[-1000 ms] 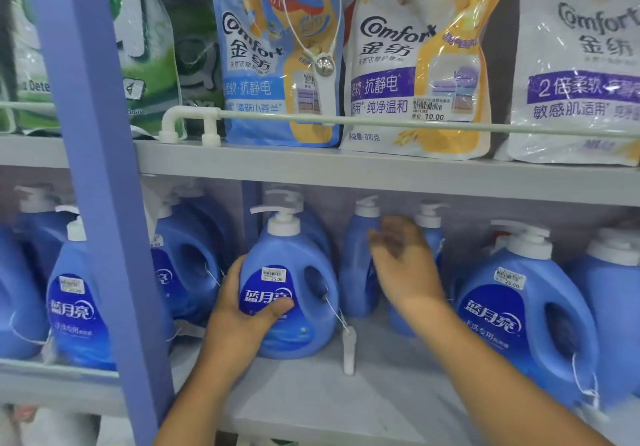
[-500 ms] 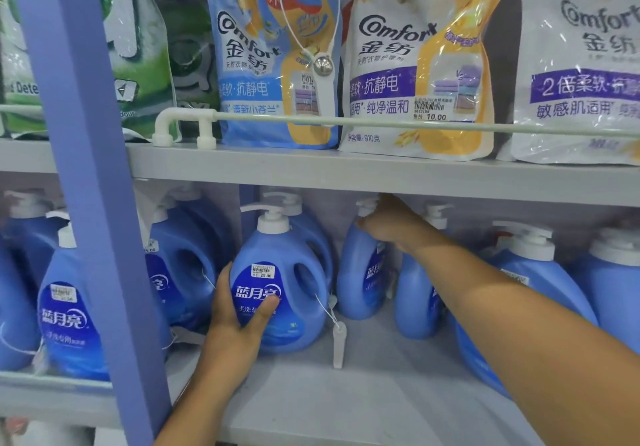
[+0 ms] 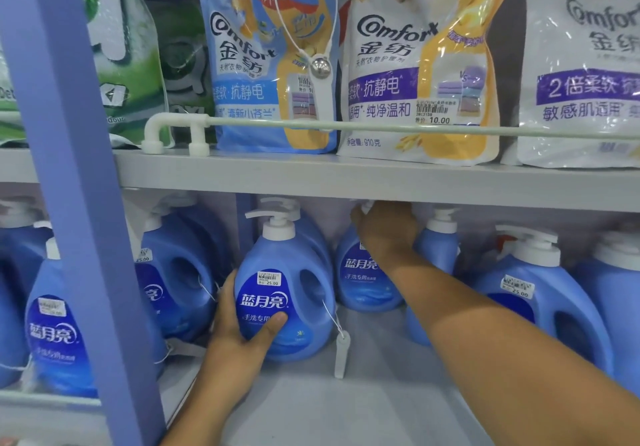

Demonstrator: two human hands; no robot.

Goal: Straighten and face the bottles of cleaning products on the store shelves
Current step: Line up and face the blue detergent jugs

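Observation:
A big blue detergent jug (image 3: 294, 293) with a white pump stands at the front of the lower shelf (image 3: 346, 404), label facing me. My left hand (image 3: 239, 335) grips its lower left side, thumb across the label. Behind it, at the back of the shelf, stands a smaller blue bottle (image 3: 363, 283), its label turned toward me. My right hand (image 3: 388, 227) is closed over that bottle's top, hiding its pump. A slim blue bottle (image 3: 436, 255) stands just right of it.
More blue jugs fill the lower shelf at left (image 3: 176, 283) and right (image 3: 540, 303). A purple upright post (image 3: 79, 203) crosses the left foreground. Softener pouches (image 3: 422, 65) sit behind a rail (image 3: 381, 129) on the upper shelf. A white security tag (image 3: 341, 355) dangles from the front jug.
My right hand reached to the back and closed on the smaller bottle's top; that bottle has turned from side-on so its label faces front. My left hand stayed on the front jug.

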